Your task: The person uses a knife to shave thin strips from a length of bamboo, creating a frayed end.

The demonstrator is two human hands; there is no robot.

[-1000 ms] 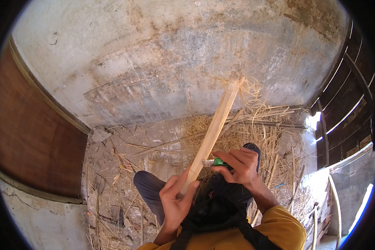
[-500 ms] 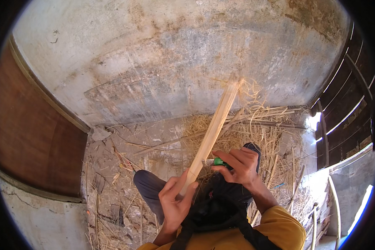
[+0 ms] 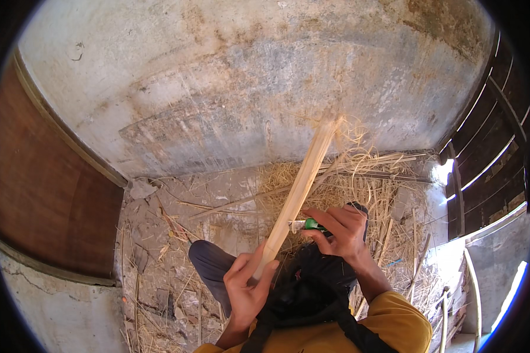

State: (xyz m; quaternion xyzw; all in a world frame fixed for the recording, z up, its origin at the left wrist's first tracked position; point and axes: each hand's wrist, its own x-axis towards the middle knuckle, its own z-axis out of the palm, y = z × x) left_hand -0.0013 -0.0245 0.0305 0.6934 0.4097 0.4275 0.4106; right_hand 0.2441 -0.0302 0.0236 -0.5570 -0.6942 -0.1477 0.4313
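Note:
A long pale bamboo slat (image 3: 303,185) slants from my lap up toward the wall, with thin curled shavings (image 3: 352,128) around its far end. My left hand (image 3: 247,285) is closed around its near end, thumb on one side and fingers on the other. In my right hand (image 3: 343,230) is a green-handled knife (image 3: 312,223), gripped between thumb and fingers. Its short blade touches the slat's right edge, just beyond my left hand. A small pale curl seems to be at the blade, though it is too small to tell clearly.
Straw-like shavings (image 3: 277,179) and loose strips (image 3: 388,157) cover the floor ahead, below a stained wall (image 3: 265,88). A brown door panel (image 3: 53,176) stands left; dark slatted boards (image 3: 489,147) are at right. My bent knee (image 3: 209,259) flanks the work.
The knife has shifted slightly up along the slat and a little right with my right hand. The slat's far end has dropped slightly. My left hand keeps nearly the same place.

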